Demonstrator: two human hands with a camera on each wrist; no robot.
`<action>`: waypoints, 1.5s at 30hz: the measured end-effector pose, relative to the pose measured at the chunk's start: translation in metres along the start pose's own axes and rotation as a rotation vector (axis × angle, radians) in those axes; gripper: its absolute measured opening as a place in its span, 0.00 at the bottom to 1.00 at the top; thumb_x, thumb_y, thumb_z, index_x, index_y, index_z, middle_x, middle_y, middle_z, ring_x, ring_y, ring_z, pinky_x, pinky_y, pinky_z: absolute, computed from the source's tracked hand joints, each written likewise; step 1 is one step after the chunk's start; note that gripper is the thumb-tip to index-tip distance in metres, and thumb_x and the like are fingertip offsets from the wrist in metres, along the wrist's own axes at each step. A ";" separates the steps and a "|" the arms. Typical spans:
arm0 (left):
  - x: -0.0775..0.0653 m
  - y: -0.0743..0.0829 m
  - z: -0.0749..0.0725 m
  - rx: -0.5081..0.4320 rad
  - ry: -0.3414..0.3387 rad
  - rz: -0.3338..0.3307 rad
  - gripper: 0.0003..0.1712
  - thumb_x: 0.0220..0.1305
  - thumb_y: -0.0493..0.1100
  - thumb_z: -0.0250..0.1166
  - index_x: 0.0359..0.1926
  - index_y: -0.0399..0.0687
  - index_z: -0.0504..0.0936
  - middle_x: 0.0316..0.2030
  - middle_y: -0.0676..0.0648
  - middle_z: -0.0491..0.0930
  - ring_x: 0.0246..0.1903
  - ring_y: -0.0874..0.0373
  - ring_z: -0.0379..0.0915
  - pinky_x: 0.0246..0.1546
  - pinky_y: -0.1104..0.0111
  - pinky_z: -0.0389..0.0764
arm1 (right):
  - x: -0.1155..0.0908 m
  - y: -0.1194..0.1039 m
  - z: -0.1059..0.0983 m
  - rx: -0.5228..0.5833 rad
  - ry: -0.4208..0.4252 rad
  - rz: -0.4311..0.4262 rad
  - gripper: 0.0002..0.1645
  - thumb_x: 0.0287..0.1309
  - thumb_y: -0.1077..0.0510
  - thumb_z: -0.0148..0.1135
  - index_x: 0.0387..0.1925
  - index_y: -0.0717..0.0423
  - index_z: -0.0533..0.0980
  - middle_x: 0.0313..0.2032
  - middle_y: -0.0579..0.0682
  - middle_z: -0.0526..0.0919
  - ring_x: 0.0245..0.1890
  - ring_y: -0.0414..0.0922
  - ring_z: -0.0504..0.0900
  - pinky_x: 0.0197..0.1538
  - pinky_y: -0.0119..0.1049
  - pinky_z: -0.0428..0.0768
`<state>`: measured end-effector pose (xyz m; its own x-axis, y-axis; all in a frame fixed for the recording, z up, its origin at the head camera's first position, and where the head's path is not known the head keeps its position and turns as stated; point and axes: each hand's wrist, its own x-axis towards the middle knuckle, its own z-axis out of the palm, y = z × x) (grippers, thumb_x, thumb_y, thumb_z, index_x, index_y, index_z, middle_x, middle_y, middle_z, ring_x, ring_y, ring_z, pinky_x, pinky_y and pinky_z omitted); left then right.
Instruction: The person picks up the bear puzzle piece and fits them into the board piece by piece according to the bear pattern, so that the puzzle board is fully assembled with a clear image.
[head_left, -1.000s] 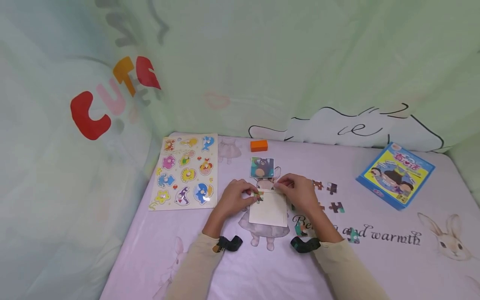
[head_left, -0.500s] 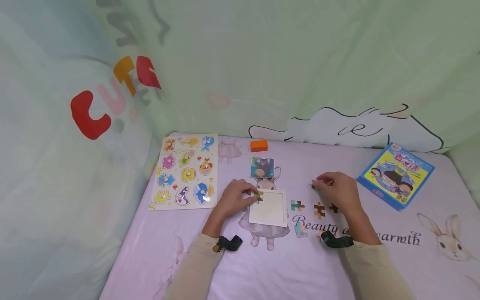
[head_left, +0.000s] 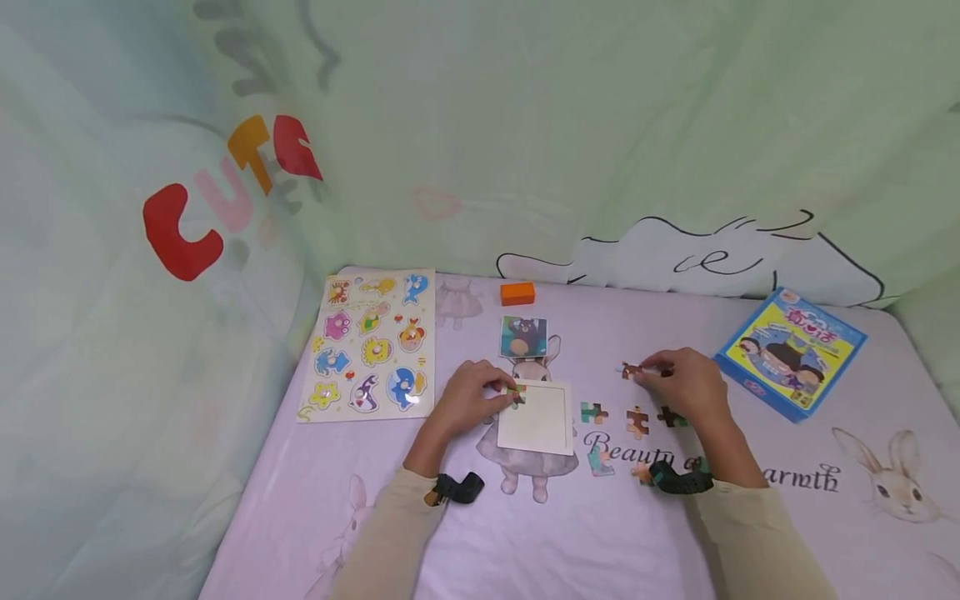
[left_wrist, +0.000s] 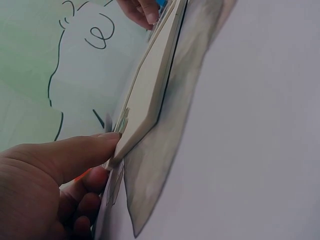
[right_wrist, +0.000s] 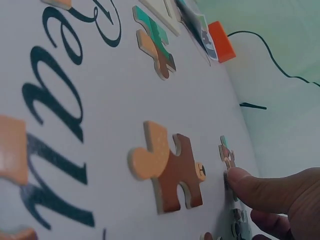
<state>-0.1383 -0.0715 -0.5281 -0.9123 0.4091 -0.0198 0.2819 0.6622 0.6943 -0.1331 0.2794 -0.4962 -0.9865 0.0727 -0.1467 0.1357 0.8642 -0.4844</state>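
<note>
In the head view my left hand (head_left: 472, 395) grips the upper left corner of a pale square puzzle board (head_left: 536, 425). Its thumb lies on that corner, beside a small multicoloured puzzle piece (head_left: 519, 394) set there; the other fingers curl at the edge. Farther right, my right hand (head_left: 686, 385) pinches a brown puzzle piece (head_left: 630, 371) between thumb and fingers. The right wrist view shows the thumb against this piece (right_wrist: 226, 154), with the fingers partly hidden behind. Loose pieces lie between board and right hand, among them a green-brown one (head_left: 594, 412) and a brown-orange one (head_left: 638, 422).
A small bear picture card (head_left: 524, 337) lies behind the board, with an orange block (head_left: 517, 293) beyond. On the left is a sea-animal peg puzzle (head_left: 375, 350). A blue and yellow box (head_left: 793, 352) stands at right. A curtain (head_left: 570, 150) hangs behind the table.
My right hand has moved from the board's upper right edge to the loose pieces on the right and taken hold of a brown piece. The left hand has stayed at the board's corner.
</note>
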 end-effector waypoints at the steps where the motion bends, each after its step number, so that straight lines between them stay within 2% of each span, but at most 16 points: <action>1: 0.000 0.000 0.000 0.002 -0.001 0.000 0.10 0.64 0.48 0.72 0.46 0.58 0.89 0.33 0.57 0.77 0.40 0.60 0.67 0.42 0.69 0.69 | 0.000 0.001 0.000 -0.002 -0.003 0.003 0.21 0.62 0.48 0.70 0.50 0.57 0.84 0.47 0.64 0.82 0.44 0.57 0.78 0.37 0.43 0.73; 11: 0.000 0.002 -0.001 -0.006 0.000 -0.001 0.09 0.64 0.47 0.72 0.46 0.57 0.89 0.33 0.56 0.77 0.40 0.59 0.67 0.42 0.68 0.69 | 0.004 0.004 0.004 -0.007 0.002 -0.019 0.21 0.62 0.50 0.70 0.52 0.57 0.83 0.47 0.65 0.82 0.44 0.58 0.77 0.39 0.47 0.72; 18: 0.000 0.003 -0.001 0.000 0.000 -0.003 0.10 0.65 0.46 0.71 0.46 0.56 0.89 0.33 0.55 0.77 0.40 0.59 0.67 0.43 0.68 0.68 | 0.000 -0.004 0.005 0.015 0.068 -0.022 0.19 0.59 0.52 0.73 0.46 0.58 0.82 0.44 0.64 0.83 0.40 0.57 0.77 0.35 0.42 0.70; 23: 0.001 0.001 0.000 0.005 -0.005 0.001 0.10 0.65 0.47 0.72 0.46 0.57 0.89 0.33 0.56 0.76 0.40 0.59 0.67 0.43 0.68 0.69 | -0.005 -0.010 0.002 0.014 0.075 -0.032 0.14 0.62 0.53 0.71 0.43 0.57 0.80 0.40 0.61 0.85 0.37 0.54 0.78 0.33 0.38 0.70; 30: 0.000 0.001 0.001 -0.003 -0.005 -0.011 0.10 0.64 0.47 0.72 0.46 0.58 0.89 0.33 0.56 0.76 0.40 0.59 0.67 0.43 0.68 0.69 | -0.016 -0.027 -0.002 0.074 0.018 -0.066 0.11 0.65 0.55 0.68 0.44 0.56 0.80 0.37 0.56 0.84 0.38 0.51 0.77 0.36 0.37 0.74; 35: 0.000 0.000 0.001 0.000 -0.003 -0.016 0.10 0.64 0.47 0.72 0.46 0.58 0.89 0.34 0.56 0.77 0.41 0.59 0.67 0.43 0.68 0.69 | -0.021 -0.046 0.003 0.112 -0.007 -0.085 0.10 0.65 0.55 0.68 0.43 0.55 0.80 0.37 0.55 0.84 0.37 0.51 0.76 0.35 0.37 0.75; 37: 0.000 0.000 0.001 0.004 0.000 -0.013 0.10 0.64 0.47 0.72 0.46 0.58 0.89 0.33 0.56 0.77 0.41 0.59 0.67 0.43 0.68 0.69 | -0.023 -0.054 0.007 0.123 -0.011 -0.095 0.09 0.65 0.55 0.68 0.43 0.55 0.80 0.38 0.55 0.85 0.38 0.51 0.77 0.36 0.40 0.77; 38: 0.000 0.000 0.002 0.004 0.000 -0.012 0.10 0.64 0.47 0.72 0.46 0.58 0.89 0.33 0.56 0.77 0.41 0.59 0.67 0.43 0.69 0.69 | -0.024 -0.058 0.010 0.133 -0.014 -0.098 0.10 0.65 0.55 0.68 0.43 0.55 0.80 0.38 0.55 0.85 0.38 0.52 0.78 0.41 0.45 0.79; 41: 0.001 0.000 0.002 0.001 0.002 -0.014 0.09 0.64 0.47 0.72 0.46 0.58 0.89 0.33 0.56 0.76 0.40 0.59 0.67 0.42 0.69 0.68 | -0.025 -0.066 0.017 0.148 -0.030 -0.104 0.09 0.66 0.55 0.67 0.44 0.54 0.81 0.39 0.55 0.86 0.40 0.53 0.79 0.47 0.51 0.78; 44: 0.001 0.000 0.001 0.000 -0.001 -0.016 0.09 0.64 0.47 0.72 0.46 0.59 0.89 0.33 0.56 0.76 0.40 0.59 0.67 0.43 0.69 0.68 | -0.026 -0.073 0.024 0.171 -0.052 -0.113 0.09 0.66 0.54 0.67 0.44 0.53 0.81 0.38 0.53 0.86 0.41 0.51 0.80 0.48 0.48 0.79; 45: 0.000 0.000 0.001 0.001 -0.002 -0.017 0.09 0.64 0.47 0.72 0.46 0.58 0.89 0.33 0.56 0.76 0.40 0.59 0.67 0.43 0.69 0.68 | -0.026 -0.075 0.027 0.178 -0.061 -0.117 0.08 0.66 0.54 0.67 0.44 0.53 0.81 0.38 0.53 0.86 0.40 0.50 0.80 0.43 0.43 0.79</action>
<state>-0.1385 -0.0708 -0.5283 -0.9163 0.3992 -0.0332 0.2665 0.6694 0.6934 -0.1155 0.1996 -0.4790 -0.9899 -0.0580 -0.1294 0.0396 0.7634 -0.6447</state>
